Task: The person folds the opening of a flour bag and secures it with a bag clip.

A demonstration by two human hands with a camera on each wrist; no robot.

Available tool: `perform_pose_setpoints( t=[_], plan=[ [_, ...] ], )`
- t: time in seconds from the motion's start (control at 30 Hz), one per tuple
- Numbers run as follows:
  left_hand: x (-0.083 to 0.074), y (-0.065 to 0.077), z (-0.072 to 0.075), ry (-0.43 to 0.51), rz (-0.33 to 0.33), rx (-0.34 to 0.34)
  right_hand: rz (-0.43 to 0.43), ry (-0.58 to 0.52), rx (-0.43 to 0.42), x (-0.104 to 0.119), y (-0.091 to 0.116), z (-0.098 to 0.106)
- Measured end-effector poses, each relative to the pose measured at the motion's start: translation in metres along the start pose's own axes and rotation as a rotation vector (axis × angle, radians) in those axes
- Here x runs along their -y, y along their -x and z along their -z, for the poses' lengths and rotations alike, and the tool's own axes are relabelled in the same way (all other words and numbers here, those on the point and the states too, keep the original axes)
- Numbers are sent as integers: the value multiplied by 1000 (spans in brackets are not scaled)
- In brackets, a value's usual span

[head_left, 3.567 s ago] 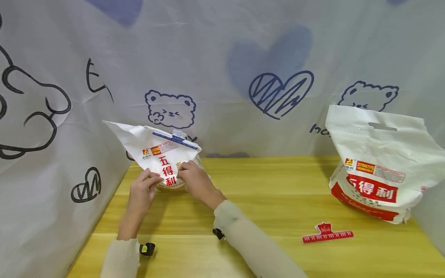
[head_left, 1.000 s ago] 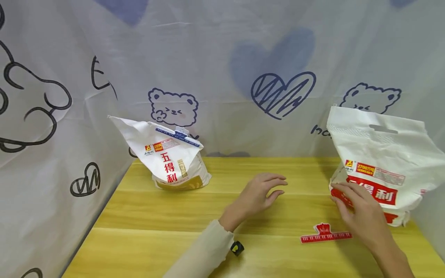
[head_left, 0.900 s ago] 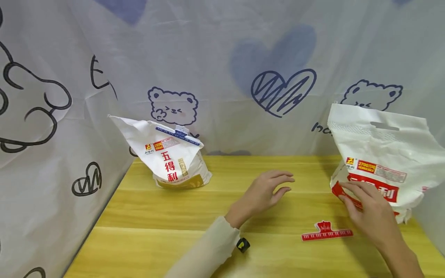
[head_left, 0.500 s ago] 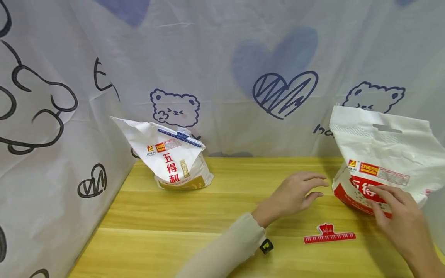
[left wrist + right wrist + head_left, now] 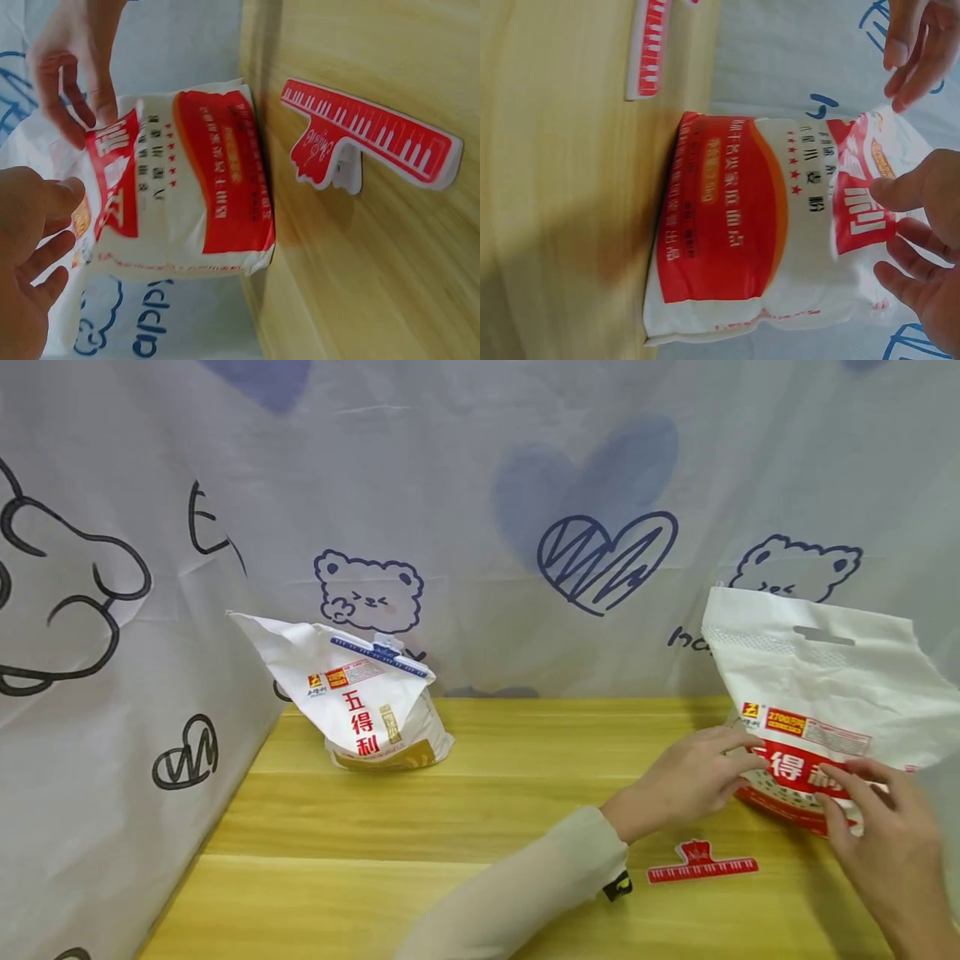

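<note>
A white and red bag of flour (image 5: 795, 693) stands upright at the right, its upper part slumped forward over the front. My left hand (image 5: 693, 777) is at the bag's left side, fingers lightly bent and thumb apart from them. At the front, my right hand (image 5: 885, 827) has its fingertips right at the red printed panel; in the right wrist view its fingers (image 5: 904, 281) are spread apart. Below the left hand, a red bag clip (image 5: 702, 862) with a piano-key pattern lies on the table.
A second flour bag (image 5: 382, 718), white and gold, stands at the back left with a blue piano-key clip (image 5: 378, 656) across its folded top. The wooden table (image 5: 360, 877) ends at a patterned cloth backdrop (image 5: 480, 527) behind and at the left.
Both hands have left the gold flour bag and gone right. Lately the left hand has crossed the table to the red bag's side, while the right hand has shifted rightward along its front.
</note>
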State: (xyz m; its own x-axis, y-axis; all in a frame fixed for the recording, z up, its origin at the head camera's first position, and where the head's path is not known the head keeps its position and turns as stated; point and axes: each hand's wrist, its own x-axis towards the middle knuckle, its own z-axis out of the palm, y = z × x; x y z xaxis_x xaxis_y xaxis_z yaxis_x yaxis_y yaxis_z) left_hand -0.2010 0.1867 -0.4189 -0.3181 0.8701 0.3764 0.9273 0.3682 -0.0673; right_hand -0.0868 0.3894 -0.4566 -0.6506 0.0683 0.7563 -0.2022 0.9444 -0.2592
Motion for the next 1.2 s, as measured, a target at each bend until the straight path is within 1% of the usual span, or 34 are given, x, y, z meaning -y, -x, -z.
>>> perform_pose_setpoints(
  t=[0.07, 0.17, 0.27, 0.33, 0.4, 0.47, 0.53, 0.6, 0.73, 0.8, 0.97, 1.1, 1.2],
  plan=[
    [-2, -4, -4, -9, 9, 20, 2, 6, 8, -3, 2, -3],
    [-4, -10, -11, -18, 15, 29, 41, -6, -1, -8, 3, -6],
    [-8, -17, -17, -47, 14, 43, 70, -7, -12, -13, 5, -5],
    [-11, -22, -20, -87, 8, 66, 71, 15, 7, -14, 5, -3],
    [-13, -27, -22, -136, -6, 80, 67, 54, 46, -15, 6, -2],
    [-13, -31, -25, -177, -24, 78, 56, 91, 87, -15, 6, -3],
    [-13, -33, -29, -209, -42, 61, 58, 119, 109, -15, 5, -4],
    [-12, -36, -34, -230, -52, 30, 62, 132, 114, -15, 5, -5],
    [-10, -38, -43, -243, -43, -11, 75, 151, 102, -15, 6, -6],
    [-9, -40, -45, -273, -45, -37, 76, 160, 97, -14, 6, -6],
    [-6, -43, -47, -359, -84, -113, 86, 186, 88, -16, 5, -6],
    [-4, -43, -51, -356, -117, -163, 135, 197, 71, -18, 4, -6],
    [-4, -42, -55, -348, -134, -208, 155, 203, 71, -19, 3, -5]
  ],
)
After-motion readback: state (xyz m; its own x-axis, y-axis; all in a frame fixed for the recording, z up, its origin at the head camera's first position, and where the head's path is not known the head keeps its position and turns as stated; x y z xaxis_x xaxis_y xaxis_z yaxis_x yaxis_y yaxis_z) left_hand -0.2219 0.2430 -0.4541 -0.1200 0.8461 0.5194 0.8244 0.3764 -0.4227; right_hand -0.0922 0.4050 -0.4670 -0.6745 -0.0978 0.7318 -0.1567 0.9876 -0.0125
